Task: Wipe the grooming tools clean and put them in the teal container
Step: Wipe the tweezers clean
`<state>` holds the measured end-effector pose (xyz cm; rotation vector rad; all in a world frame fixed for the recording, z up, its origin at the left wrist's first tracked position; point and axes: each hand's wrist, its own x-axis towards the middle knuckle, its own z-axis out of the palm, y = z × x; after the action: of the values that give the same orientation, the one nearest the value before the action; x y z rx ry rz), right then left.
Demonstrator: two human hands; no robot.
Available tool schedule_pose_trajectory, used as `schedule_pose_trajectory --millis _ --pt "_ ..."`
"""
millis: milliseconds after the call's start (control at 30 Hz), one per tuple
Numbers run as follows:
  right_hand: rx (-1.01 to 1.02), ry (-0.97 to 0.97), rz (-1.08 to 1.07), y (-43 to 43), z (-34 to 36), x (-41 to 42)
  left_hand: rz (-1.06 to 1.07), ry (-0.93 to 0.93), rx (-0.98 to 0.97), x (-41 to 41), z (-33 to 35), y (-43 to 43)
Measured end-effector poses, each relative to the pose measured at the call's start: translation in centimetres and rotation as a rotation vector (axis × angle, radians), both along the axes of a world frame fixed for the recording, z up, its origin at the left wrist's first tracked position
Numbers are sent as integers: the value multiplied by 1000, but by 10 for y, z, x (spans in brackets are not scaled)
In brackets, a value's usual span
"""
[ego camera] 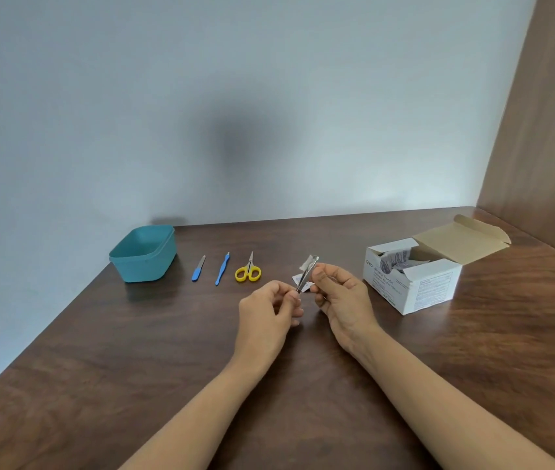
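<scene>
Left hand (271,308) pinches the lower end of a slim metal tool (304,279) above the counter (167,334). Right hand (340,293) pinches a white swab (309,262) round its tip. The teal container (143,252) looks empty, so the job has likely just begun. The blue file (198,269), blue pusher (222,269) and yellow scissors (248,271) lie waiting beside it.

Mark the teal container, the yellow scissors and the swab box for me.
teal container (143,270), head view, front wall.
yellow scissors (250,266), head view, where handles meet blades.
swab box (416,290), head view, printed front side.
</scene>
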<state>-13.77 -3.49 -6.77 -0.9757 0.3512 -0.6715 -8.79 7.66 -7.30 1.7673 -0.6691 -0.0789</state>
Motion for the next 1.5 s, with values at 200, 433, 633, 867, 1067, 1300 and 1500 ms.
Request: schedule_pose_trajectory --millis 200,433,633,867,1067,1300,1500 --pt "60 -23 -21 -2 0 1 1 -24 -4 4 -2 3" --pt "91 -22 -4 -4 -2 3 2 -28 2 6 -2 3" --pt "65 -15 13 -5 0 2 3 -23 -4 4 -1 4" --pt "83 -8 27 -5 -3 3 1 -52 35 4 -4 4" --pt "96 -5 28 -7 -4 4 -6 -43 32 3 -2 5" --pt "52 22 88 -9 -2 4 11 -62 37 5 -3 5" --pt "81 13 97 -10 -1 4 6 -67 45 4 -3 5"
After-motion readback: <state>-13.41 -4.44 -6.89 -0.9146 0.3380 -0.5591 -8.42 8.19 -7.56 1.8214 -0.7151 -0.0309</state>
